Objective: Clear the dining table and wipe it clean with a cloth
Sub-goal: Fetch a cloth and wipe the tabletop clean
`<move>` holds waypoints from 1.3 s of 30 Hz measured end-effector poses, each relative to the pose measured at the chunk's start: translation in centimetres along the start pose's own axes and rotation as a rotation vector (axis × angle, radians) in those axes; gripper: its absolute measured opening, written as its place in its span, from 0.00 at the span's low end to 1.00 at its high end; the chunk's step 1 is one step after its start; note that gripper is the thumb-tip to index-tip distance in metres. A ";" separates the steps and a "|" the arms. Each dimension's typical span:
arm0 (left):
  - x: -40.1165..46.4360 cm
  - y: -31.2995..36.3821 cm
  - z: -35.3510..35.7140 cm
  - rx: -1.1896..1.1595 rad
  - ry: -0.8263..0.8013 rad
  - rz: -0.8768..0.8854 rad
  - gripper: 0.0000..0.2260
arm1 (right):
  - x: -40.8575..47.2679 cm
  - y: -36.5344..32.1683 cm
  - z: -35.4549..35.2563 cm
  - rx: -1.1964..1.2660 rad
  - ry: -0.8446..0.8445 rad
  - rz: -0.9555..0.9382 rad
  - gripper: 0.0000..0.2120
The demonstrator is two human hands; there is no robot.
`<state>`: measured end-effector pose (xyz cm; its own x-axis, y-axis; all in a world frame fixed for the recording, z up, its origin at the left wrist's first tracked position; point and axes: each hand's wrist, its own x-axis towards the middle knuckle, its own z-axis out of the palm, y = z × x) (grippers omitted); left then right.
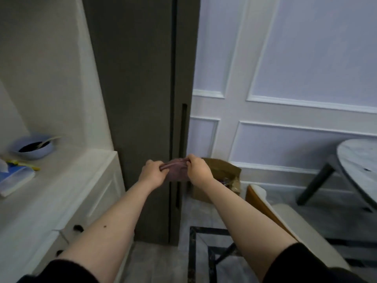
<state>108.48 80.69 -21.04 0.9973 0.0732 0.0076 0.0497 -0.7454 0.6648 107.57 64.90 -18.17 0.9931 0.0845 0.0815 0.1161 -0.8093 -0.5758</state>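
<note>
A folded purple cloth (176, 170) hangs between both hands in front of me, at about waist height. My left hand (153, 173) grips its left top edge and my right hand (197, 169) pinches its right top edge. The round marble dining table (359, 158) shows only partly at the far right edge, on dark legs; the part in view is bare. A blue bowl (32, 148) with dark contents and a pale utensil in it sits on the white sideboard (67, 180) at the left.
A tall dark cabinet door (140, 99) stands straight ahead. A brown paper bag (222, 176) sits on the floor behind the cloth. A cream chair with a wooden back (285, 217) stands between me and the table. Plastic packets (14, 178) lie on the sideboard.
</note>
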 end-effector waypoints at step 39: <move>-55.1 59.9 47.8 -0.148 -0.783 0.831 0.09 | -68.0 47.7 -42.8 0.001 0.791 0.893 0.11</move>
<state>59.07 0.34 -17.29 0.4821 -0.8745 0.0534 -0.5944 -0.2817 0.7532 44.81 -4.35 -16.36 0.4367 -0.8901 0.1304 -0.6097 -0.3995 -0.6846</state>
